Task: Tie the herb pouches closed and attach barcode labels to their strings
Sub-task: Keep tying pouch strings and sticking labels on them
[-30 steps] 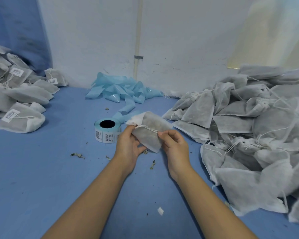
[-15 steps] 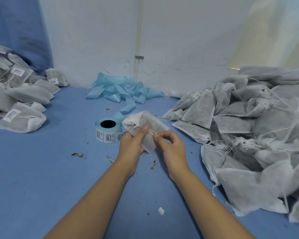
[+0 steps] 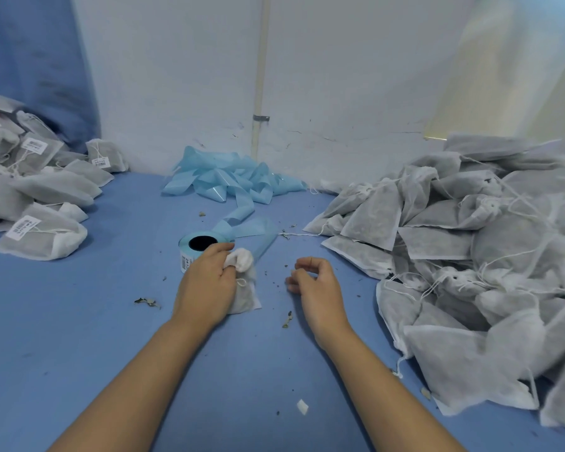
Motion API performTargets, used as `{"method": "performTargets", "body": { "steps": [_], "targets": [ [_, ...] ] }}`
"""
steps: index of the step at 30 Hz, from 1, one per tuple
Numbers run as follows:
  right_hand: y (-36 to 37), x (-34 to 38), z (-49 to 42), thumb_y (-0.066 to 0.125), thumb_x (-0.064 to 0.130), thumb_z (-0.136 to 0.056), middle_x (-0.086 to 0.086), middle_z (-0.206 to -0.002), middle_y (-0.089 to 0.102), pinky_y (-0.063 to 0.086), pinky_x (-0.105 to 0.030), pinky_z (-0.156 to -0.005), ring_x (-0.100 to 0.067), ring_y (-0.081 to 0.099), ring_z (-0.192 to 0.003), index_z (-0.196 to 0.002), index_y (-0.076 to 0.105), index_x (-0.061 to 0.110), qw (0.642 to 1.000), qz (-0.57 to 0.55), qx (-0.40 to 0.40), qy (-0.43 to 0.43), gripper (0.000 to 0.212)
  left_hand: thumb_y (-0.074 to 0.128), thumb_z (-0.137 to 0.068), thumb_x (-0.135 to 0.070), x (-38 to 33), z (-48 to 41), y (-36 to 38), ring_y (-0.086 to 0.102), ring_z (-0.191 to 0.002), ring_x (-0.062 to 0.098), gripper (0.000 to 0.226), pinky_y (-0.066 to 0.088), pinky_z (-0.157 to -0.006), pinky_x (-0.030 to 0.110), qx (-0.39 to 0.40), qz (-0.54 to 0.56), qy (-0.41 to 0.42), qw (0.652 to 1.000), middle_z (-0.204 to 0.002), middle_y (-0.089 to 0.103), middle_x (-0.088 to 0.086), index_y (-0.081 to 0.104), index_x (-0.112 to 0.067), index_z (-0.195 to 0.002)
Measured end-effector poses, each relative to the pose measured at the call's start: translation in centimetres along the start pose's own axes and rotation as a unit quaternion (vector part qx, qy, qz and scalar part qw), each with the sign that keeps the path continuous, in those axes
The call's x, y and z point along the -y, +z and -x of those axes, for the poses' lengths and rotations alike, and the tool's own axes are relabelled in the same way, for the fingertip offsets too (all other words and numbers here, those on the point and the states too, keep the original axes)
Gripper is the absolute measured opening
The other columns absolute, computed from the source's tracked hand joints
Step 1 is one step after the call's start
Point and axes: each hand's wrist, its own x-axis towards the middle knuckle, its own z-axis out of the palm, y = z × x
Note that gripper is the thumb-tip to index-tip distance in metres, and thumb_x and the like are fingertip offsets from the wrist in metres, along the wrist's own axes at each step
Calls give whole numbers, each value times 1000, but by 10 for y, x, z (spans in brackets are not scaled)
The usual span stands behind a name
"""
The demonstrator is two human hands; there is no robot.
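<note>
Blue work surface (image 3: 79, 337) fills the lower frame. Right side: large heap of unlabelled pouches (image 3: 470, 256), strings loose. Upper left: smaller pile of labelled pouches (image 3: 36, 223), white barcode tags showing. Top centre, against the wall: tangle of spent blue backing tape (image 3: 232, 184), trailing down to the label roll (image 3: 198, 246).

Centre: the pouch in hand (image 3: 245, 295) lies on the surface, long axis running roughly up-down in the frame, gathered neck pointing up toward the roll, body toward the person. Left hand (image 3: 206, 282) grips it at the neck, fingers curled round the bunched top. Right hand (image 3: 313, 278) sits apart to the right, holding nothing visible, fingers loosely curled; whether a string runs to it cannot be told.

Judgement: neck looks cinched; labelling comes next. The roll lies just above and touching the left hand's knuckles, so it is nearer the left hand, but that hand is occupied. The free right hand would cross leftward over the pouch to peel a label.
</note>
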Motion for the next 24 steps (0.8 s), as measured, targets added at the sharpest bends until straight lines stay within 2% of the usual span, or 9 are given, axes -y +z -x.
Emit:
{"method": "performTargets", "body": {
  "steps": [3,5,7,9,14,16,18,21,24],
  "targets": [
    [1,-2,1,52,9,-91,5,-101,60,50,-23,-75,-13,65,-79,-96,55,23,1000,1,2,-7,15,37,-83,-20,-1,2,-4,51,-96,11,41,34,-77,23,-1,3,0,1000,-122,60,-6,64,-13,-113],
    [1,-4,1,53,9,-90,5,-103,61,49,-21,-72,-16,65,-85,-97,55,24,1000,21,4,-14,16,31,-76,-25,-1,3,-7,49,-91,9,50,34,-73,25,-6,-15,10,1000,-119,61,-10,66,-16,-110],
    [2,-5,2,53,10,-90,4,-106,61,50,-24,-77,-18,64,-93,-101,56,22,999,45,4,-22,16,35,-84,-22,0,3,-7,52,-97,11,43,34,-75,25,-11,-23,4,1000,-126,59,-11,65,-18,-115],
    [4,-5,3,53,11,-89,4,-108,61,50,-30,-87,-19,62,-99,-105,56,19,997,69,6,-28,18,42,-92,-11,3,2,-7,54,-107,15,37,33,-78,24,-14,-34,0,999,-131,57,-13,63,-19,-121],
    [4,-3,5,53,10,-88,4,-110,61,48,-32,-91,-18,61,-102,-107,56,18,996,86,11,-31,21,44,-93,-10,5,4,-6,47,-89,4,32,33,-66,23,11,-81,36,996,-115,57,-25,66,-24,-110],
    [4,-3,5,53,8,-88,2,-111,60,48,-32,-90,-17,60,-101,-108,56,17,994,99,14,-38,23,42,-92,-14,5,4,-4,50,-90,5,29,36,-69,25,31,-80,48,995,-111,59,-24,66,-25,-106],
    [3,-2,6,53,6,-88,1,-112,58,48,-25,-80,-12,59,-89,-114,54,20,992,108,24,-60,30,39,-84,-21,2,5,-5,55,-95,8,32,42,-78,29,61,-6,37,997,-107,61,-23,66,-25,-102],
    [2,-2,8,52,5,-90,2,-107,52,41,-16,-66,-1,47,-67,-132,47,34,984,119,49,-122,51,42,-75,-20,-4,7,-4,59,-103,8,33,45,-93,33,112,132,20,985,-105,65,-18,68,-23,-96],
    [4,-2,9,53,5,-93,8,-103,46,40,-9,-68,6,45,-66,-137,41,41,973,148,62,-167,58,46,-74,-17,-11,10,1,59,-101,0,30,44,-90,19,146,185,20,972,-101,66,-20,68,-26,-92]
  ]
}}
